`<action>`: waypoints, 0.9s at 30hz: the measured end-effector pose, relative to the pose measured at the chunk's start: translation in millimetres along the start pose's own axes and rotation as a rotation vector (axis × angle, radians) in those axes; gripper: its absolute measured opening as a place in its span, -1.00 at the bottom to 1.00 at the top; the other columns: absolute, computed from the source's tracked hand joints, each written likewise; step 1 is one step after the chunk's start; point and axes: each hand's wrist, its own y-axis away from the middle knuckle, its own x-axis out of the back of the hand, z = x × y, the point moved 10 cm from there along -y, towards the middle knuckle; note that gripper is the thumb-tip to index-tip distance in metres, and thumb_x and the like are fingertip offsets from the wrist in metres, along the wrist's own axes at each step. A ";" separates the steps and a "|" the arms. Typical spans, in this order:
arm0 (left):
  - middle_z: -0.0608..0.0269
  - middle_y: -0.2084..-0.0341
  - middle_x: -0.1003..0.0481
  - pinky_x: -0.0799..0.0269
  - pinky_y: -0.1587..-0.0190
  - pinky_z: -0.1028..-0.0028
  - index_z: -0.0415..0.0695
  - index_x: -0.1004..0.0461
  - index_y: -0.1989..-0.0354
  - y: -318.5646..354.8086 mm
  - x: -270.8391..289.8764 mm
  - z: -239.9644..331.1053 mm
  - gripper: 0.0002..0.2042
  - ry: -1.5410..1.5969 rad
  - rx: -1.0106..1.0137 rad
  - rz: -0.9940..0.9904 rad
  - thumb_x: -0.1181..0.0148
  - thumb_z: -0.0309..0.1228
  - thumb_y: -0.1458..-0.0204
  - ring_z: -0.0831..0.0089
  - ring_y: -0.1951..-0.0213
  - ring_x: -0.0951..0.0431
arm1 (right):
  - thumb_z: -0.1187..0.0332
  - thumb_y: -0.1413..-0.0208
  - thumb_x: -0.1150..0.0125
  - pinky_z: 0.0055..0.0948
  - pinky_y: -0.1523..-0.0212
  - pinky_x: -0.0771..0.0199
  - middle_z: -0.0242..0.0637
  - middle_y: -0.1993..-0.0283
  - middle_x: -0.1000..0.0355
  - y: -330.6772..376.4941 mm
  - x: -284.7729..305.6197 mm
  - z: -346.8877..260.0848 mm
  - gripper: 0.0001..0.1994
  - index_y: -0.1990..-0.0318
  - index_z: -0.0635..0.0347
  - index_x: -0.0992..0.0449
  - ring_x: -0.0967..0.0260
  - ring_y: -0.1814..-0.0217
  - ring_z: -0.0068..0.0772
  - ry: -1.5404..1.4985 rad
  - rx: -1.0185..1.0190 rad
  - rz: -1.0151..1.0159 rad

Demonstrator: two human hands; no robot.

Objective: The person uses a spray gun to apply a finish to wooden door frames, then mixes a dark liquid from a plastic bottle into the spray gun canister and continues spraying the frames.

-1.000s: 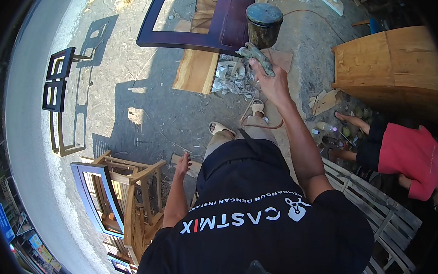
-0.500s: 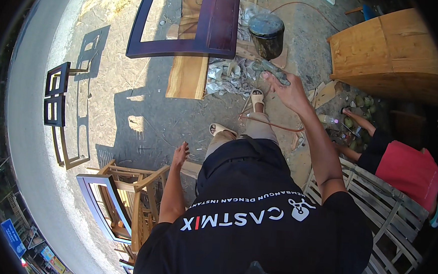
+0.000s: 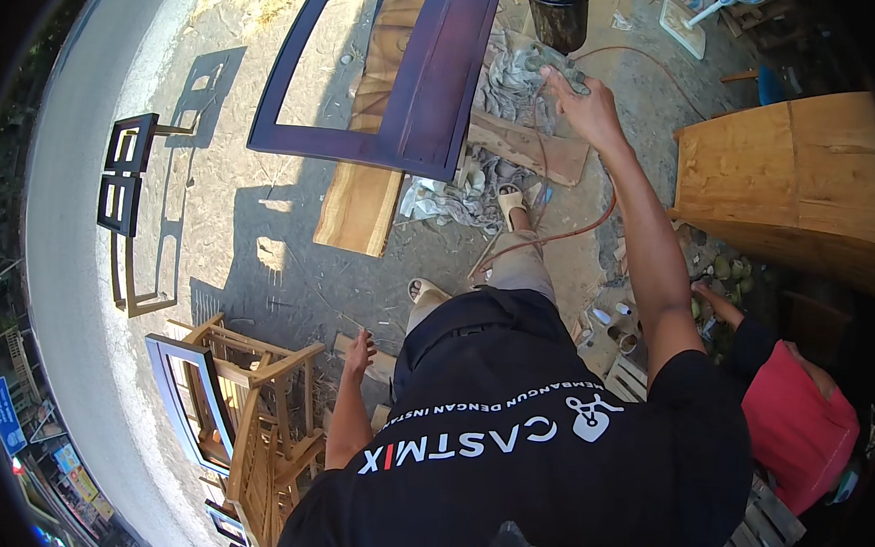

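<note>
At the far left, dark window frames (image 3: 128,179) stand upright on the concrete ground (image 3: 248,252), throwing long shadows. Nearer the person, a bare wooden chair frame (image 3: 269,414) and a blue-edged frame (image 3: 184,398) lean together; their lower parts bend away into the dark rim of the view.

The left hand (image 3: 357,354) hangs low beside the hip, arm bent at the elbow, fingers loosely spread and holding nothing; it hovers near the chair frame without touching it. Beyond it a light plank (image 3: 362,204) lies on the ground, partly under a large purple door frame (image 3: 419,92) whose top is cut off by the upper edge.

The person's black shirt fills the lower middle and hides the legs except for two pale sandals (image 3: 512,203).

The right arm reaches straight forward and up, nearly fully extended. The right hand (image 3: 588,107) has its grip pressed together around a small grey tool (image 3: 560,65), held over crumpled grey cloths (image 3: 510,77) just below a dark bucket (image 3: 559,10). What kind of tool it is cannot be made out; the fingers cover most of it. A reddish hose (image 3: 560,231) curves beneath the arm.

Right of the arm stands a bare wooden cabinet (image 3: 804,186). At the lower right another person in a red top (image 3: 799,426) crouches, largely hidden by the dark rim.
</note>
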 end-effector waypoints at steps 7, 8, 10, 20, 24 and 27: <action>-0.05 -0.26 -0.43 -0.44 -0.13 0.03 -0.07 -0.31 -0.42 42.5 -118.5 15.0 -0.27 0.164 0.147 0.052 0.18 0.26 -0.32 0.08 -0.18 -0.53 | -0.37 -0.11 -0.25 -0.17 0.24 -0.57 -0.08 0.56 -0.53 -162.4 31.7 26.7 -0.23 0.37 0.42 -0.62 -0.61 0.40 -0.14 0.080 0.080 -0.064; -0.05 -0.26 -0.42 -0.44 -0.12 0.04 -0.07 -0.31 -0.42 48.9 -140.2 23.1 -0.27 0.180 0.150 0.042 0.18 0.27 -0.32 0.08 -0.17 -0.53 | -0.39 -0.10 -0.24 -0.16 0.21 -0.57 -0.05 0.55 -0.54 -182.5 35.8 22.7 -0.21 0.37 0.42 -0.62 -0.62 0.37 -0.10 0.101 0.085 -0.086; -0.04 -0.26 -0.42 -0.43 -0.12 0.06 -0.06 -0.30 -0.42 60.2 -180.2 39.9 -0.26 0.211 0.155 0.021 0.18 0.27 -0.31 0.09 -0.16 -0.54 | -0.41 -0.09 -0.22 -0.19 0.20 -0.56 -0.09 0.56 -0.53 -220.9 45.0 19.9 -0.21 0.41 0.39 -0.62 -0.60 0.37 -0.12 0.143 0.127 -0.075; -0.04 -0.25 -0.45 -0.46 -0.05 0.25 -0.10 -0.35 -0.40 80.4 -265.2 147.4 -0.34 0.270 0.040 0.097 0.12 0.17 -0.36 0.11 -0.16 -0.55 | -0.50 -0.07 -0.10 0.00 -0.07 -0.51 0.19 0.36 -0.60 -399.6 83.7 36.8 -0.09 0.25 0.47 -0.65 -0.60 0.08 0.19 0.193 0.179 -0.047; -0.04 -0.20 -0.50 -0.48 -0.03 0.28 -0.11 -0.36 -0.39 77.2 -265.4 194.9 -0.36 0.189 -0.059 0.140 0.12 0.15 -0.37 0.16 -0.12 -0.59 | -0.48 -0.10 -0.08 0.00 -0.07 -0.49 0.19 0.29 -0.61 -420.1 92.8 27.1 -0.13 0.24 0.41 -0.67 -0.58 0.02 0.20 0.196 0.235 0.078; -0.03 -0.20 -0.50 -0.47 -0.09 0.24 -0.11 -0.37 -0.38 79.1 -264.3 231.7 -0.37 0.106 -0.165 0.123 0.13 0.13 -0.38 0.14 -0.13 -0.58 | -0.44 -0.13 -0.10 -0.05 -0.03 -0.51 0.06 0.33 -0.62 -403.4 87.1 17.4 -0.20 0.24 0.32 -0.69 -0.60 0.08 0.12 0.174 0.214 0.013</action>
